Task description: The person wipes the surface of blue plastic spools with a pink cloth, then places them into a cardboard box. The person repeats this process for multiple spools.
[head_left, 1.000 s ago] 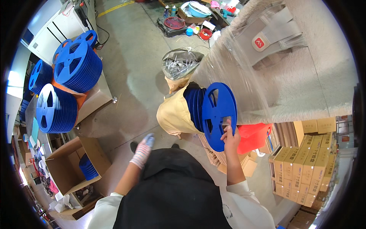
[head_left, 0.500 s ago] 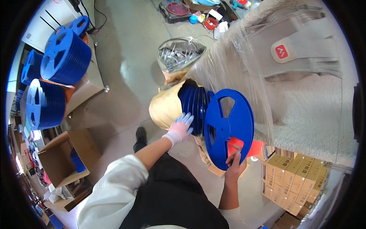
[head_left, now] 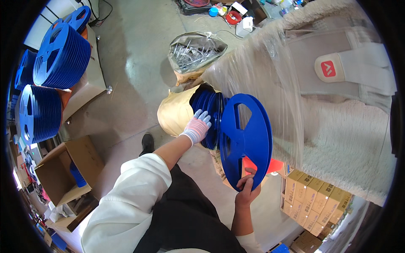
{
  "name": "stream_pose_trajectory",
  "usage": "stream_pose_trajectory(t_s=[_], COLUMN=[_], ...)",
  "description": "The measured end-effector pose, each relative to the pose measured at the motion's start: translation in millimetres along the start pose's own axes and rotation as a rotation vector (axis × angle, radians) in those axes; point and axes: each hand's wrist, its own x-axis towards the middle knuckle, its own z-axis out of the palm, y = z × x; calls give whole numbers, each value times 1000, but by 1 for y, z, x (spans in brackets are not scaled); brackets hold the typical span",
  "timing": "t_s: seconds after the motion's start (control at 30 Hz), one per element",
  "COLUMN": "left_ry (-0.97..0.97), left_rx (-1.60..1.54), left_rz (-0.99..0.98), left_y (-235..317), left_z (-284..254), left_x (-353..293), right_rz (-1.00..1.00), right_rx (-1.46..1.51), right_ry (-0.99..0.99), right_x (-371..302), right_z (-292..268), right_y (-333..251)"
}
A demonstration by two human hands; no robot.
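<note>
My right hand [head_left: 248, 188], bare, grips a large blue plastic reel [head_left: 232, 145] by its lower rim, the fingers in one of its cut-out windows. The reel stands tilted, its flat side toward me, just right of a tan paper sack [head_left: 174, 111]. Several more blue reels [head_left: 204, 101] stick out of the sack's mouth, packed in a row. My left hand [head_left: 197, 127], in a white and pink striped glove with bluish fingertips, lies with stretched fingers against these packed reels. An orange-red thing [head_left: 275, 165] shows partly behind the held reel.
Stacks of blue reels [head_left: 63, 57] stand at the left above an open carton [head_left: 86, 156] holding a blue piece. Beyond the sack sits a grey bag [head_left: 194, 52] of shiny scraps. A plush-covered surface with plastic film [head_left: 280, 105] fills the right; cartons [head_left: 316, 198] are stacked below it.
The whole view has shifted, so most things appear farther left. My right hand still holds the reel, now turned slightly. My left hand stays on the packed reels.
</note>
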Motion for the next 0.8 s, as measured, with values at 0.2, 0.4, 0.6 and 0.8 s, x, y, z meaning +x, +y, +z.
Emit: stream_pose_trajectory(t_s=[0.2, 0.4, 0.6, 0.8], left_ry=[-231, -319, -4, -90], left_rx=[16, -26, -456, -729], left_rz=[13, 11, -313, -511], left_y=[-18, -27, -32, -38], left_z=[-28, -22, -19, 5], left_x=[47, 67, 61, -8], right_rz=[75, 164, 48, -492], right_rx=[104, 97, -188, -803], right_ry=[-103, -200, -169, -324], right_x=[-23, -44, -23, 54], right_z=[-2, -5, 48, 167], right_y=[-16, 17, 83, 75])
